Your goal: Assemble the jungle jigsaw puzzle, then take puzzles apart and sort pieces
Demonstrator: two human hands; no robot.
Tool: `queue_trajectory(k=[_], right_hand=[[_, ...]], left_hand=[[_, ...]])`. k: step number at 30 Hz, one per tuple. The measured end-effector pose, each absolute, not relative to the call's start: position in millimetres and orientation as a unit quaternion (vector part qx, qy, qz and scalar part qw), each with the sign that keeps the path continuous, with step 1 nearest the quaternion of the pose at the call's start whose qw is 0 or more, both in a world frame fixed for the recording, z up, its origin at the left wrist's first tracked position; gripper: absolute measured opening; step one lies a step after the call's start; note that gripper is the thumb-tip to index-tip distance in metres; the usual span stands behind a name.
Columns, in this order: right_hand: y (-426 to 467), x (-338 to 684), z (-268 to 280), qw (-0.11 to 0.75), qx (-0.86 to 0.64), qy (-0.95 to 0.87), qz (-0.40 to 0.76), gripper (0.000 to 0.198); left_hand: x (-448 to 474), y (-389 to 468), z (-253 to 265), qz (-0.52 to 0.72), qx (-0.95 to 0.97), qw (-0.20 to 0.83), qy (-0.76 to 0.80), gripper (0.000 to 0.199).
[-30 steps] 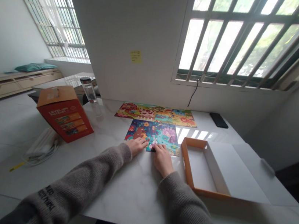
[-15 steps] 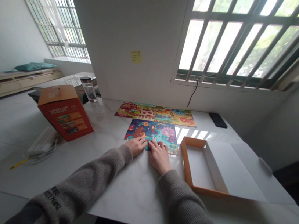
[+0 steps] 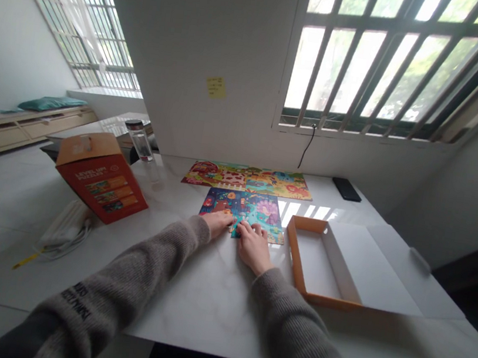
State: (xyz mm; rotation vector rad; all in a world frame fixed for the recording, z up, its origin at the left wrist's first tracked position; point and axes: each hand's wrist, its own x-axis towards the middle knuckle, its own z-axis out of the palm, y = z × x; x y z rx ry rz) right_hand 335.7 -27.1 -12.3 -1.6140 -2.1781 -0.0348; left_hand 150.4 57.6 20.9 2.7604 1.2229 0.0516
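A dark-blue and turquoise jigsaw puzzle [image 3: 258, 206] lies flat on the table in front of me, its near edge partly covered by my hands. On its lower left part rests my left hand [image 3: 218, 222], fingers stretched toward the middle and close together. My right hand [image 3: 255, 246] lies on the lower middle, fingers apart and slightly bent, tips touching the pieces. Neither hand lifts anything that I can see; small pieces under the fingertips would be hidden. Directly behind lies a longer puzzle [image 3: 260, 181] with farm and animal pictures.
Right of the puzzle stands an open orange-edged box [image 3: 299, 258] with a white lid folded out. A red puzzle box [image 3: 107, 184], a white power strip [image 3: 66, 226] and a glass bottle [image 3: 141, 141] are at left. A black phone [image 3: 346, 189] lies at the back right.
My left hand has shifted slightly left, and its fingers look flatter on the puzzle. My right hand stays almost in place. The whole view has tilted slightly.
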Motion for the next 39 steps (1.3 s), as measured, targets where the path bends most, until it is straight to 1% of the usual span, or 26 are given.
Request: queue_trajectory(k=[3,7,10,13,15,17,18,20,21,22,24,26,28,30,32,33,34,36,37,38,39], right_hand=[[-27,336,-13,0.218,-0.582,-0.784,-0.011,0.035],[-27,335,-14,0.226,-0.579,-0.783,-0.01,0.034],[-27,335,-15,0.236,-0.578,-0.781,-0.01,0.033],[-26,335,-15,0.248,-0.576,-0.779,0.004,0.031],[-27,334,-13,0.281,-0.571,-0.771,0.029,0.031],[-27,331,-8,0.354,-0.555,-0.749,0.08,0.031],[-28,328,-5,0.399,-0.538,-0.732,0.126,0.032],[-30,322,-1,0.477,-0.488,-0.688,0.247,0.038],[-30,318,1,0.501,-0.461,-0.665,0.305,0.041],[-31,315,1,0.516,-0.44,-0.644,0.353,0.046],[-31,311,1,0.532,-0.416,-0.613,0.41,0.052],[-29,310,-2,0.541,-0.403,-0.593,0.44,0.051],[-26,312,-5,0.544,-0.401,-0.578,0.457,0.044],[-22,317,-8,0.55,-0.414,-0.558,0.463,0.039],[-18,320,-10,0.566,-0.427,-0.53,0.465,0.039],[-16,321,-10,0.576,-0.43,-0.517,0.466,0.04],[-15,321,-10,0.583,-0.43,-0.508,0.466,0.039],[-13,317,-9,0.58,-0.42,-0.517,0.468,0.035],[-14,315,-8,0.568,-0.41,-0.538,0.469,0.032],[-14,314,-6,0.551,-0.401,-0.567,0.463,0.028],[-15,314,-4,0.533,-0.397,-0.603,0.441,0.025]], left_hand=[[152,57,15,0.048,0.921,0.059,0.381,0.034],[159,46,8,0.059,0.898,0.05,0.432,0.038],[156,41,7,0.075,0.893,0.081,0.436,0.039],[143,42,6,0.181,0.878,0.147,0.419,0.042],[136,41,2,0.277,0.849,0.178,0.413,0.048],[135,35,-3,0.344,0.821,0.172,0.422,0.057],[137,30,-5,0.36,0.814,0.158,0.427,0.063],[145,20,-10,0.36,0.822,0.123,0.423,0.072],[149,15,-12,0.346,0.834,0.109,0.416,0.075],[154,11,-14,0.331,0.846,0.099,0.407,0.076],[161,7,-17,0.315,0.862,0.088,0.388,0.076],[163,6,-20,0.32,0.873,0.089,0.358,0.079],[159,7,-23,0.325,0.88,0.099,0.332,0.088],[152,10,-25,0.329,0.874,0.129,0.334,0.099],[144,14,-26,0.347,0.835,0.21,0.371,0.103],[141,16,-26,0.357,0.803,0.274,0.392,0.1],[139,18,-26,0.367,0.76,0.347,0.409,0.093],[139,21,-26,0.387,0.665,0.481,0.421,0.068],[140,22,-26,0.393,0.627,0.525,0.42,0.056],[141,22,-25,0.398,0.603,0.55,0.42,0.048],[143,22,-24,0.406,0.592,0.551,0.425,0.044]])
